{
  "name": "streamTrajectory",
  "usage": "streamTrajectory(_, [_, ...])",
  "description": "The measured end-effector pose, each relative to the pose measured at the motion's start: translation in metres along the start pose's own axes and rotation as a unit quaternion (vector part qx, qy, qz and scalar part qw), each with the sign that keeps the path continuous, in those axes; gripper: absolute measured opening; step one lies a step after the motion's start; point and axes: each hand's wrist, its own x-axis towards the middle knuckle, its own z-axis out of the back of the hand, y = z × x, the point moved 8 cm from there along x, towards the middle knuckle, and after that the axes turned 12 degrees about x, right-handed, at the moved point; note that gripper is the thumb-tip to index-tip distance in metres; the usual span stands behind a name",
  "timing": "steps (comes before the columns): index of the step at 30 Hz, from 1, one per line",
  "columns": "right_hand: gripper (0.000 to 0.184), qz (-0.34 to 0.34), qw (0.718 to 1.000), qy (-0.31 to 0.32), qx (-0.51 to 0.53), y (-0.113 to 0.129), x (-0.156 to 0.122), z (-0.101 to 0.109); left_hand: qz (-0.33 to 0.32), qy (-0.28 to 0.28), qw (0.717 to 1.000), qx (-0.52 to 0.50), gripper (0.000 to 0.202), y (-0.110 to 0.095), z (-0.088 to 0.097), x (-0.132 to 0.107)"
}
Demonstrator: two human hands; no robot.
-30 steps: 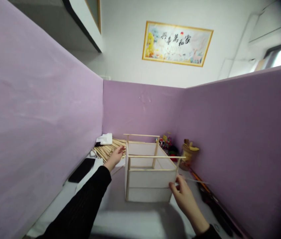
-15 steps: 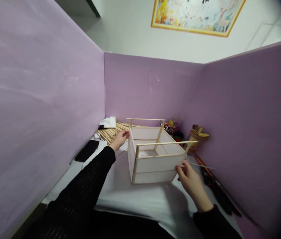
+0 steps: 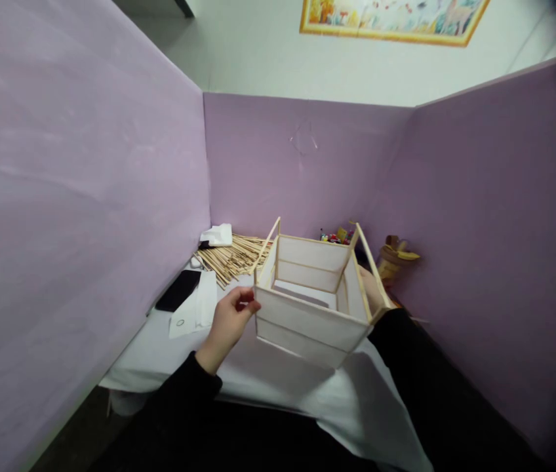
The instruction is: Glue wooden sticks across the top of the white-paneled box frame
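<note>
A box-shaped frame of thin wooden sticks with white paper walls (image 3: 302,324) is held above the front of the table, tilted slightly. Its top is uncovered, and a stick rail rises over its left and right sides. My left hand (image 3: 231,321) pinches the near left corner between thumb and fingers. On the right side, my right hand (image 3: 372,288) grips the wall from outside; its fingers are partly hidden behind the frame's sticks.
Many loose wooden sticks (image 3: 233,257) lie at the back left beside a white tissue (image 3: 218,235). A black phone (image 3: 178,290) and white paper (image 3: 194,311) are at left. A brown container (image 3: 393,259) stands right. Purple panels (image 3: 302,170) enclose the table on three sides.
The frame has been turned, so its rails now run away from me at left and right. My left hand moved nearer, my right hand farther along the side.
</note>
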Motion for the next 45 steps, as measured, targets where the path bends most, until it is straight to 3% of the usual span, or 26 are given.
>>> streamTrajectory(3, [0.042, -0.046, 0.998, 0.016, 0.028, -0.013, -0.004, -0.004, 0.027, 0.005, 1.0, 0.007, 0.02, 0.02, -0.007, -0.011])
streamTrajectory(6, [0.048, -0.071, 0.996, -0.017, 0.044, -0.026, -0.03, 0.014, 0.026, 0.001, 0.999, 0.045, 0.019, 0.026, -0.004, -0.015])
streamTrajectory(9, [0.047, -0.071, 0.993, -0.078, 0.048, -0.031, -0.078, 0.039, -0.01, -0.037, 0.995, 0.092, 0.02, 0.012, 0.007, -0.018])
streamTrajectory(11, [0.041, -0.029, 0.993, -0.109, 0.039, -0.024, -0.113, 0.048, -0.043, -0.062, 0.991, 0.11, 0.023, -0.004, 0.011, -0.019])
streamTrajectory(16, [0.039, 0.074, 0.993, -0.033, -0.084, -0.006, -0.166, 0.02, -0.094, -0.106, 0.974, 0.177, 0.019, -0.03, 0.013, -0.02])
streamTrajectory(20, [0.034, 0.101, 0.984, -0.04, -0.139, -0.001, -0.164, 0.009, -0.111, -0.118, 0.967, 0.196, 0.019, -0.033, 0.013, -0.021])
streamTrajectory(27, [0.029, 0.112, 0.979, -0.022, -0.169, 0.006, -0.129, 0.006, -0.13, -0.129, 0.963, 0.196, 0.017, -0.041, 0.005, -0.028])
streamTrajectory(32, [0.031, 0.099, 0.977, -0.034, -0.187, 0.0, -0.115, 0.009, -0.082, -0.143, 0.977, 0.134, 0.006, -0.039, 0.001, -0.03])
streamTrajectory(37, [0.036, 0.076, 0.978, -0.048, -0.187, -0.007, -0.114, 0.013, -0.047, -0.103, 0.991, 0.073, 0.007, -0.025, -0.004, -0.028])
streamTrajectory(41, [0.036, 0.059, 0.982, -0.041, -0.173, -0.011, -0.116, 0.013, -0.115, -0.098, 0.979, 0.14, 0.012, -0.032, -0.003, -0.032])
streamTrajectory(45, [0.039, 0.05, 0.985, -0.04, -0.159, -0.014, -0.121, 0.014, -0.208, -0.106, 0.939, 0.254, 0.016, -0.049, -0.006, -0.04])
